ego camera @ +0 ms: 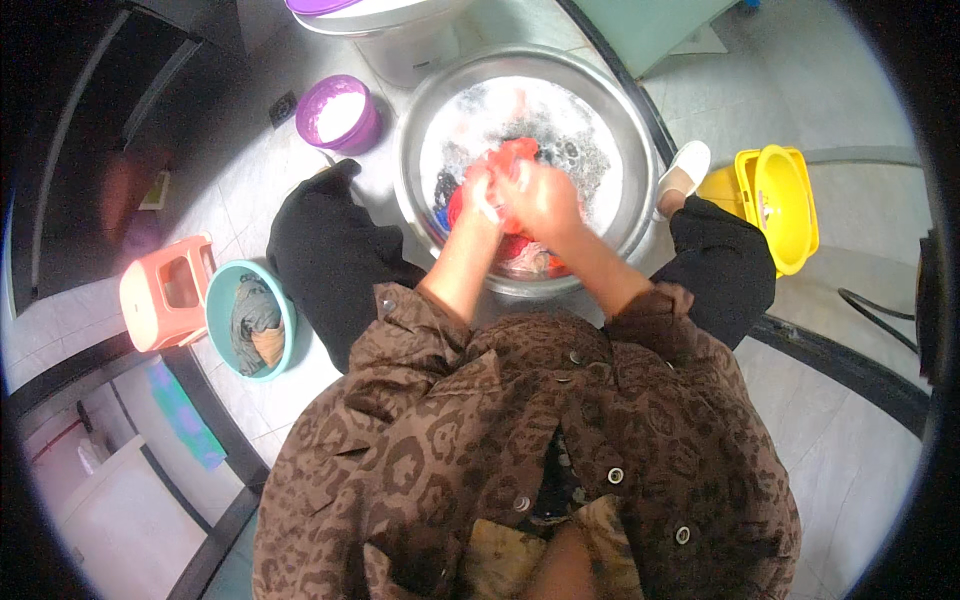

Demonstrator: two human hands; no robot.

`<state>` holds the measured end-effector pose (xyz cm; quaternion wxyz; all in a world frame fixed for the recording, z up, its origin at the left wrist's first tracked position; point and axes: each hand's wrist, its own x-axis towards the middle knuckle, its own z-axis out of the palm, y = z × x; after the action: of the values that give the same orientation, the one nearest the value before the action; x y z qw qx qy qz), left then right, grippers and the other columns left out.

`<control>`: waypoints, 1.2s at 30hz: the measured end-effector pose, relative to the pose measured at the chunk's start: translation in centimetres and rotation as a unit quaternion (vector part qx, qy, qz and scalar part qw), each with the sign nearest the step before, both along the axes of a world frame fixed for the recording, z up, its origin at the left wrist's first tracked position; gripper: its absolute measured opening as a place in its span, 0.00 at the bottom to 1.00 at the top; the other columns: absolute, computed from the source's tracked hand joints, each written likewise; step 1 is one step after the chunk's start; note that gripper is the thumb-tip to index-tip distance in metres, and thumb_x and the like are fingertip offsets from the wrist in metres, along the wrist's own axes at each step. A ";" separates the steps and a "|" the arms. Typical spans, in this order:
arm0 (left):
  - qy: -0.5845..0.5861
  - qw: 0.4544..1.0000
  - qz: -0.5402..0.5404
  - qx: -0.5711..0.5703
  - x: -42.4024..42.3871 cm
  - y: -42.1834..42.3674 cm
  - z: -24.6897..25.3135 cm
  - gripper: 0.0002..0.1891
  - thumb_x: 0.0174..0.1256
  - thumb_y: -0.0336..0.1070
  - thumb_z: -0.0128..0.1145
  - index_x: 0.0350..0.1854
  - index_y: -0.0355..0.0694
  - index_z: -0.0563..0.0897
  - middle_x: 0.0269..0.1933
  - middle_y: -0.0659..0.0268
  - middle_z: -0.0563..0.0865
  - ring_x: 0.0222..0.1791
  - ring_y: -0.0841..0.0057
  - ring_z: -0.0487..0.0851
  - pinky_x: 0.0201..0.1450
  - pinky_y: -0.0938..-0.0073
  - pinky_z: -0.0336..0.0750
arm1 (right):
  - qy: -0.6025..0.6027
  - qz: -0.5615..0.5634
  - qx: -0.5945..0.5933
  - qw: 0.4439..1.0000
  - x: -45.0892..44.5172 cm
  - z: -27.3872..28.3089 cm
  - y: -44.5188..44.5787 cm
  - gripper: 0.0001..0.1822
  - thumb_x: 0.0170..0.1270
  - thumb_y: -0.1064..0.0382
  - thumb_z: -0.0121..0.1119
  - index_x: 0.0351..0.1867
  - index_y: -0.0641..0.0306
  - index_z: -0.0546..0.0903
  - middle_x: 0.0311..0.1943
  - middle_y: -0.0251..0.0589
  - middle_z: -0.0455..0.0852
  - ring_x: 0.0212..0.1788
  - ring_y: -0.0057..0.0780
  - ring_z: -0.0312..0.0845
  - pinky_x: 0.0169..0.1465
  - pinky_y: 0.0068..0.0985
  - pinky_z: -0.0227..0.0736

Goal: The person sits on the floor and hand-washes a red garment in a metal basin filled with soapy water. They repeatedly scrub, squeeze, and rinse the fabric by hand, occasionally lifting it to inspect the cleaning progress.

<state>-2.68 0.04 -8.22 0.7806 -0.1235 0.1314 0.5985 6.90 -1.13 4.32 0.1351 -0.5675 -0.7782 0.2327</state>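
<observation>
Between my knees stands a wide metal basin [639,150] of sudsy water. My left hand [480,191] and my right hand [546,196] meet over its near half, both gripping a wet red cloth [514,154]. The hands are blurred, and the fingers are partly hidden in the cloth. Below them, against the basin's near wall, lie more wet fabrics in red, pale pink [531,259] and orange. A bit of blue fabric [442,217] shows at the left. White foam [472,112] covers much of the water, with dark patches in it.
Left of the basin stand a purple tub [367,131] with white contents, a teal basin [289,352] holding grey and tan cloth, and a pink plastic stool [150,292]. A white bucket [405,56] stands behind. Yellow plastic basins [787,217] are by my right foot.
</observation>
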 end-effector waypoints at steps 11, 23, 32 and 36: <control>0.081 0.981 -0.019 -0.176 0.1 0.4 8.0 0.16 0.73 0.47 0.41 0.40 0.41 0.76 0.43 0.56 0.84 0.45 0.59 0.83 0.55 0.48 0.75 | 0.403 -0.097 -0.085 0.906 6.3 -9.0 8.2 0.13 0.62 0.57 0.57 0.39 0.66 0.81 0.36 0.52 0.85 0.39 0.52 0.83 0.46 0.39 0.76; 0.133 0.977 0.007 -0.168 2.9 -1.5 5.6 0.13 0.74 0.41 0.41 0.42 0.40 0.78 0.36 0.64 0.84 0.36 0.70 0.83 0.36 0.67 0.82 | 0.023 -0.094 0.060 0.994 1.0 -3.2 4.6 0.20 0.61 0.45 0.57 0.29 0.62 0.84 0.26 0.53 0.84 0.31 0.52 0.82 0.37 0.42 0.77; 0.102 0.986 -0.086 -0.103 2.9 -1.6 6.9 0.19 0.75 0.45 0.35 0.45 0.36 0.76 0.49 0.52 0.83 0.50 0.59 0.81 0.57 0.51 0.76 | -0.004 -0.174 0.007 0.985 3.7 -4.4 6.3 0.18 0.61 0.48 0.58 0.35 0.61 0.85 0.32 0.56 0.86 0.38 0.51 0.83 0.44 0.42 0.76; 0.000 0.996 -0.070 -0.055 0.7 -0.2 8.8 0.21 0.75 0.44 0.34 0.52 0.29 0.70 0.57 0.42 0.77 0.60 0.50 0.75 0.62 0.44 0.71 | 0.197 -0.263 -0.050 0.943 8.7 -6.3 9.8 0.18 0.62 0.51 0.57 0.38 0.64 0.85 0.34 0.53 0.87 0.40 0.47 0.85 0.45 0.38 0.75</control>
<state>-2.00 -0.12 0.63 0.8126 -0.1567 0.1723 0.5343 15.59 8.65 -1.97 0.3132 -0.7011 -0.5463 0.3345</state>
